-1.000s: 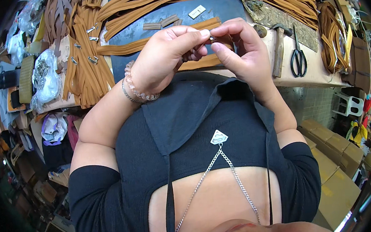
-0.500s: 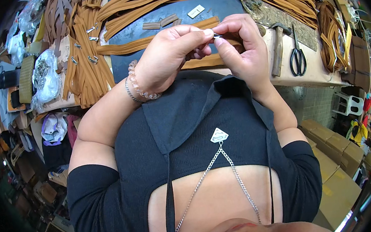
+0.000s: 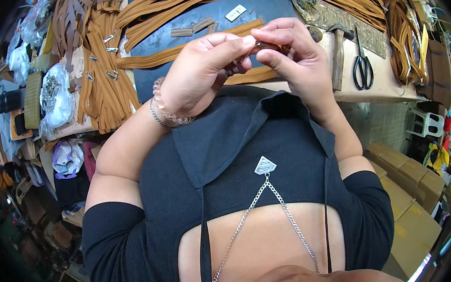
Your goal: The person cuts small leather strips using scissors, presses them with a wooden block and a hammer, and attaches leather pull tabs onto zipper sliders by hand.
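Note:
My left hand (image 3: 206, 63) is closed in a pinch, thumb against finger, on a small shiny metal piece (image 3: 258, 44), mostly covered by the fingertips. Facing it, my right hand (image 3: 300, 47) curls round a brown zipper tape (image 3: 272, 46), thumb and forefinger a little apart on either side of it. Both hands nearly touch at the fingertips, above the near edge of a dark cutting mat (image 3: 167, 76). Behind my left hand, another brown zipper tape (image 3: 150, 60) lies across the mat.
Bundles of brown zipper tapes (image 3: 108, 92) with silver sliders lie at the left, more zipper tapes (image 3: 198, 0) at the back. A hammer (image 3: 338, 58) and black scissors (image 3: 362, 72) lie right of my hand. Short grey-brown strips (image 3: 182, 32) and a pale tag (image 3: 235, 13) rest on the mat.
My right thumb and forefinger have parted slightly, and more of the brown zipper tape shows between them. Both hands stay close together over the mat's near edge.

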Tool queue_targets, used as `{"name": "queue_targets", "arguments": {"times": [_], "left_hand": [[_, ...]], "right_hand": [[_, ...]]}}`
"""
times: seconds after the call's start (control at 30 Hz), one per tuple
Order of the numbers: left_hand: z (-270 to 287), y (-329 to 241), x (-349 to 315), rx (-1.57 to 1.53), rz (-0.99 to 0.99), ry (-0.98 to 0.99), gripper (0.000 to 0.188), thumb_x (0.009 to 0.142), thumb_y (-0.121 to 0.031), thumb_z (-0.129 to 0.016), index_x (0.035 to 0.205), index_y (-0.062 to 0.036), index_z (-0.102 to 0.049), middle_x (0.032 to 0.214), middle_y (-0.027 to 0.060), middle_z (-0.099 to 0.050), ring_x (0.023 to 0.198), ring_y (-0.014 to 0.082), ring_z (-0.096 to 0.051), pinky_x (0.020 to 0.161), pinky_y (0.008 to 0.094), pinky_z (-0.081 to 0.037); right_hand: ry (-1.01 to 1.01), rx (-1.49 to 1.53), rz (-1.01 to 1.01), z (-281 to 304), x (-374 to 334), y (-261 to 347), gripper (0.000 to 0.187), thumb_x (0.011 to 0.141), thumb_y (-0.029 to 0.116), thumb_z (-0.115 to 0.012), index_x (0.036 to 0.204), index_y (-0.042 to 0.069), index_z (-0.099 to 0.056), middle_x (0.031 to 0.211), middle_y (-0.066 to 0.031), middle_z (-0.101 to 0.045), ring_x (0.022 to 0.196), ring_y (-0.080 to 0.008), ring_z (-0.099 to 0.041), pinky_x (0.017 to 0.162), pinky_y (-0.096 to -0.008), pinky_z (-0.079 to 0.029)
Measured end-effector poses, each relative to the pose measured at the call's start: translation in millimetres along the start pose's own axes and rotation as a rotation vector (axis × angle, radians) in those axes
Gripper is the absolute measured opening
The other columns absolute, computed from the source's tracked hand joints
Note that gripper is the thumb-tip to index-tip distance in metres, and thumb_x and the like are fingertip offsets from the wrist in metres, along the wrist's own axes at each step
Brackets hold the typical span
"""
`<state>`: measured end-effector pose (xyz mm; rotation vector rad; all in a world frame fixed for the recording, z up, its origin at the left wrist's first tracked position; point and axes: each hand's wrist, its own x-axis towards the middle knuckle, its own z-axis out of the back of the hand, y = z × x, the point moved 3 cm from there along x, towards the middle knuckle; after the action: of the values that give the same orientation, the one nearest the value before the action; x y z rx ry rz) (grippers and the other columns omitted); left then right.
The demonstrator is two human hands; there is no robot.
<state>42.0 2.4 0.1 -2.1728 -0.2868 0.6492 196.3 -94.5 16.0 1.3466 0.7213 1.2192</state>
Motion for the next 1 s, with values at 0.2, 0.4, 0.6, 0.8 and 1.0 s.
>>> {"name": "queue_targets", "arguments": {"times": [0.2,0.4,0.6,0.8,1.0], "left_hand": [[-3.5,-11.6,-4.3,0.074,-0.040,0.020,0.017,0.101,-0.022,-0.064,0.097,-0.0063,-0.068,0.085,-0.0014,-0.066,0.076,0.0034,-0.056,0.072,0.0195,-0.046],[2.2,-9.3,-4.8,0.143,-0.118,0.010,0.015,0.099,-0.018,-0.066,0.103,-0.0040,-0.071,0.089,0.0005,-0.068,0.080,0.0061,-0.060,0.075,0.0202,-0.047],[1.8,-12.6,-6.1,0.255,-0.162,-0.032,0.016,0.098,-0.019,-0.067,0.101,-0.0035,-0.072,0.087,-0.0005,-0.067,0.081,0.0053,-0.058,0.075,0.0202,-0.046],[2.7,-9.2,-4.9,0.211,-0.127,-0.036,0.017,0.099,-0.020,-0.067,0.099,-0.0042,-0.072,0.083,-0.0011,-0.066,0.077,0.0048,-0.056,0.072,0.0196,-0.044],[-1.7,-14.7,-6.9,0.226,-0.116,-0.024,0.017,0.099,-0.021,-0.067,0.096,-0.0049,-0.072,0.082,-0.0013,-0.065,0.077,0.0045,-0.056,0.071,0.0182,-0.044]], "right_hand": [[0.053,0.370,-0.230,0.6,0.0,6.7,0.044,0.096,0.011,-0.067,0.139,0.009,-0.058,0.114,-0.0016,-0.059,0.109,-0.0115,-0.056,0.100,-0.0271,-0.044],[0.039,0.210,-0.184,0.3,-2.2,4.8,0.035,0.094,0.012,-0.070,0.127,0.007,-0.059,0.112,-0.0022,-0.059,0.103,-0.0096,-0.057,0.096,-0.0265,-0.045],[0.025,0.275,-0.225,0.5,-2.4,-1.5,0.033,0.089,0.010,-0.073,0.120,0.008,-0.061,0.105,-0.0019,-0.062,0.101,-0.0119,-0.059,0.092,-0.0282,-0.047],[0.021,-0.271,0.216,3.0,6.5,11.3,0.020,0.080,0.004,-0.075,0.099,0.003,-0.070,0.100,-0.0090,-0.064,0.098,-0.0209,-0.063,0.088,-0.0299,-0.051],[-0.019,-0.247,0.144,-0.8,1.4,9.9,0.016,0.081,0.005,-0.073,0.096,0.002,-0.071,0.099,-0.0108,-0.065,0.094,-0.0230,-0.064,0.085,-0.0330,-0.053]]}}
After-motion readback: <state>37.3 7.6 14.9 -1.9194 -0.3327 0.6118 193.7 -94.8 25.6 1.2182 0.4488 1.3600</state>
